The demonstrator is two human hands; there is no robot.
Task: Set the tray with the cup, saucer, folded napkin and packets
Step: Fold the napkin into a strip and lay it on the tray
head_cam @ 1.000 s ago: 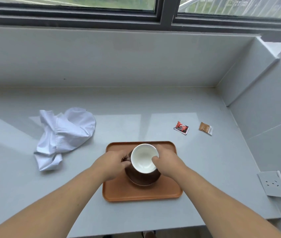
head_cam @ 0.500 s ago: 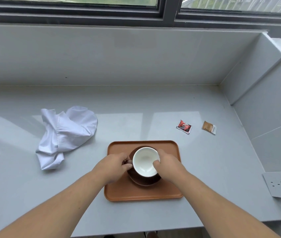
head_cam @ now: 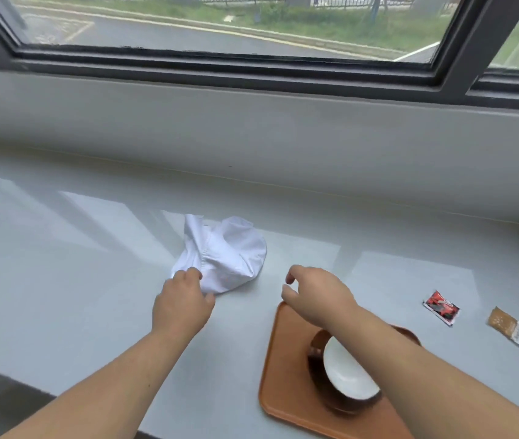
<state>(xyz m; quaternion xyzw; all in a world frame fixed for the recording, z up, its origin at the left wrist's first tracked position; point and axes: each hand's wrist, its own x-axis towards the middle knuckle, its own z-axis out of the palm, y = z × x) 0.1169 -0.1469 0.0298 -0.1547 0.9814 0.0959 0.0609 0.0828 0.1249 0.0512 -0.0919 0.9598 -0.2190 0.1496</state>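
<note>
Reaching for crumpled napkin (head_cam: 226,255): left hand (head_cam: 182,304) pinching its edge, right hand (head_cam: 318,296) open, empty. Cup (head_cam: 348,372), saucer (head_cam: 316,359) already on tray (head_cam: 283,359); folding, packets (head_cam: 441,307) left.

Grey counter (head_cam: 61,280) beneath a dark-framed window (head_cam: 220,63).

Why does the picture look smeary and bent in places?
Head view: the cup and saucer on the tray are motion-blurred. The wide lens bows the window frame. Pale window reflections glare on the counter. The napkin stays fairly sharp.
</note>
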